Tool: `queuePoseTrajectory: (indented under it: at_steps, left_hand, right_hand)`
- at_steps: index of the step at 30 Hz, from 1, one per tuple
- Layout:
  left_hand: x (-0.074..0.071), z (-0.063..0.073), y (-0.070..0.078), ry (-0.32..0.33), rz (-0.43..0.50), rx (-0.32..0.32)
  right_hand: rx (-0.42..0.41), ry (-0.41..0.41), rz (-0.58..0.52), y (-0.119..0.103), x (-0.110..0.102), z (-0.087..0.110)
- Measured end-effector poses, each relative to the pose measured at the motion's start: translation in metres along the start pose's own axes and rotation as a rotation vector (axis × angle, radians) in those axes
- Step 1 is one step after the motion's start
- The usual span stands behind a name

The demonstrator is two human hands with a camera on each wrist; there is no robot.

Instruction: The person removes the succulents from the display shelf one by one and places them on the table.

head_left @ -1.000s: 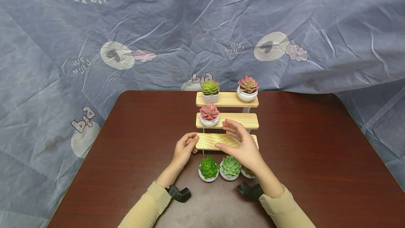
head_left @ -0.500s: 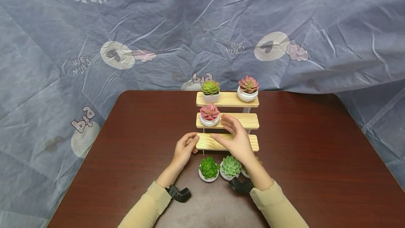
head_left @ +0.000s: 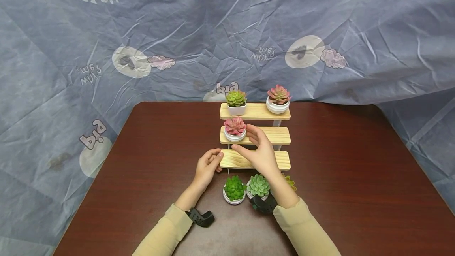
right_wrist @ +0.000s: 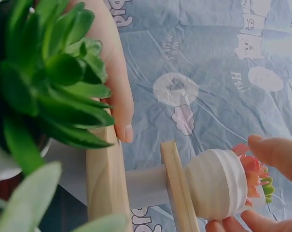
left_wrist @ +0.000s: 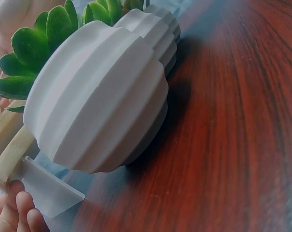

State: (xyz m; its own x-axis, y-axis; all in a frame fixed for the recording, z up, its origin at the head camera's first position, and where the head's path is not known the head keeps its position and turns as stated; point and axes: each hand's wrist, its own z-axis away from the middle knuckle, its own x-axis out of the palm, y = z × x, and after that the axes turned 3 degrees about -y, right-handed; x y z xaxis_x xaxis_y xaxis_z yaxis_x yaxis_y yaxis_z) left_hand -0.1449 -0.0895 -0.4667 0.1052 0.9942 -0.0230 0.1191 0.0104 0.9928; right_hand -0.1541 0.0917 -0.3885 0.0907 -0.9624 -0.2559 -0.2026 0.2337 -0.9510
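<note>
A three-step wooden stand with clear supports stands on the table. My left hand pinches the left end of its lowest shelf, thumb on top and fingers curled below. On the middle step sits a pink succulent in a round white ribbed pot. My right hand reaches over the lowest shelf to it, fingers right of the pot and thumb in front. In the right wrist view the thumb is spread away from the fingers, with the pot between them.
The top step bears a green succulent in a square pot and a pink-green one in a round pot. Before the stand are a dark green succulent, a pale green one and a yellowish one, partly hidden by my right arm.
My right hand has moved left and away from me, from above the lowest shelf to the pink succulent's pot. My left hand has stayed on the shelf end.
</note>
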Motion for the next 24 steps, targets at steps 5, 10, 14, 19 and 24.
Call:
queuePoseTrajectory:
  at_steps: [5,10,14,19,24]
  left_hand:
    - [0.000,0.000,0.000,0.001,-0.006,-0.004]
    - [0.000,0.000,0.000,-0.001,-0.008,-0.004]
    - [-0.001,0.000,0.000,-0.003,-0.015,-0.001]
    - [-0.001,0.000,-0.001,-0.008,-0.019,0.001]
    - [-0.001,0.000,-0.001,-0.011,-0.015,0.004]
  right_hand:
    - [-0.012,0.016,-0.020,0.002,0.003,-0.006]
    - [0.006,0.020,0.010,0.001,0.006,-0.010]
    - [0.026,0.015,0.054,-0.001,0.008,-0.013]
    - [0.053,0.008,0.087,-0.003,0.009,-0.015]
    - [0.045,0.016,0.140,0.000,0.011,-0.018]
